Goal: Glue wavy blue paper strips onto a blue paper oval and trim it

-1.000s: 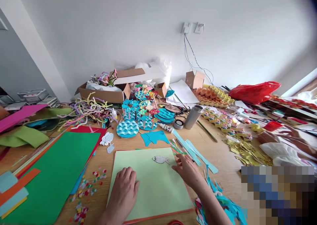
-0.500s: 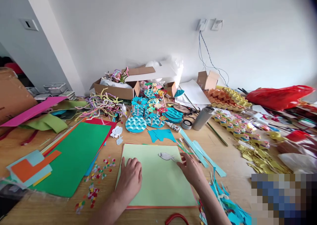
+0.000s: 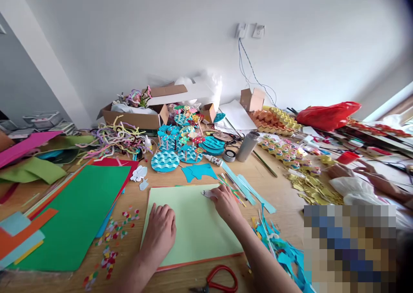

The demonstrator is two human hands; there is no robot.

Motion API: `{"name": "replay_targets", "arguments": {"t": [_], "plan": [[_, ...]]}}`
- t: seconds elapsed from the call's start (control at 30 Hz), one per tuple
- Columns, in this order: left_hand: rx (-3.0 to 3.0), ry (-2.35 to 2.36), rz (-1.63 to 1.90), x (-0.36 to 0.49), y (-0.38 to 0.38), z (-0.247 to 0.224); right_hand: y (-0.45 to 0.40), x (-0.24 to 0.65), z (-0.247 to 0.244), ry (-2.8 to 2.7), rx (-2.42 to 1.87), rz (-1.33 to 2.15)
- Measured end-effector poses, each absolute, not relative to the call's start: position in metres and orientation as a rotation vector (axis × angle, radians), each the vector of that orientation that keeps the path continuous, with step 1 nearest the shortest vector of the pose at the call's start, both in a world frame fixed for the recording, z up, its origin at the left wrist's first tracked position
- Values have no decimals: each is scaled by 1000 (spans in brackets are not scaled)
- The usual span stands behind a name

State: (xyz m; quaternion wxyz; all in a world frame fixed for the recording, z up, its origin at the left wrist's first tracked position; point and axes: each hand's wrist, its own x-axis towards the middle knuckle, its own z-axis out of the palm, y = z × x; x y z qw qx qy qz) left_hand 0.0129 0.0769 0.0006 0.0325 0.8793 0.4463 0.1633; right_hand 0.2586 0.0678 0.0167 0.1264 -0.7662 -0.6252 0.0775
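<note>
A pale green paper sheet (image 3: 190, 237) lies on the table, with a red-orange edge showing beneath it. My left hand (image 3: 161, 226) rests palm down on the sheet's left part, fingers stretched forward and holding nothing. Near the sheet's top right, the fingers of my right hand (image 3: 226, 203) close on a small grey-white fish cutout (image 3: 205, 193). The fish's head sticks out to the left, while its body and tail are hidden under the fingers. Red-handled scissors (image 3: 222, 279) lie just in front of the sheet.
Green card (image 3: 74, 215) and paper dots (image 3: 109, 258) lie left. Blue cutouts (image 3: 200, 171), wavy blue craft pieces (image 3: 165, 161), a glue tube (image 3: 213, 160) and a metal flask (image 3: 248, 146) stand beyond. Blue scraps (image 3: 284, 250) lie right; another person's hands (image 3: 342, 171) are farther right.
My right hand has moved left from the sheet's right edge onto the fish cutout and closed on it. My left hand stays on the sheet. The view has turned right, showing the scissors more fully.
</note>
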Motion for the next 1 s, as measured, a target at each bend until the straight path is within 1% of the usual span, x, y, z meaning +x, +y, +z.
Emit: {"name": "replay_targets", "arguments": {"t": [0.2,0.3,0.4,0.43,0.5,0.6,0.67,0.77,1.0], "plan": [[2739,1373,523,14,77,-1,77,272,25,-1843,-2232,228],[2736,1366,511,13,78,-2,59,267,40,-1870,-2189,262],[2738,1360,507,13,78,-2,18,257,55,-1977,-2081,463],[2738,1357,501,13,77,-2,2,252,58,-2031,-2014,650],[2735,1352,480,13,77,0,-29,241,61,-2127,-1934,850],[2728,1350,451,13,76,4,-58,226,60,-2202,-2011,925],[2730,1350,443,14,76,6,-63,222,61,-2163,-2053,927],[2749,1363,429,14,75,7,-57,227,67,-2049,-2003,870],[2783,1366,464,15,75,2,-33,289,89,-1816,-2089,493]]}}
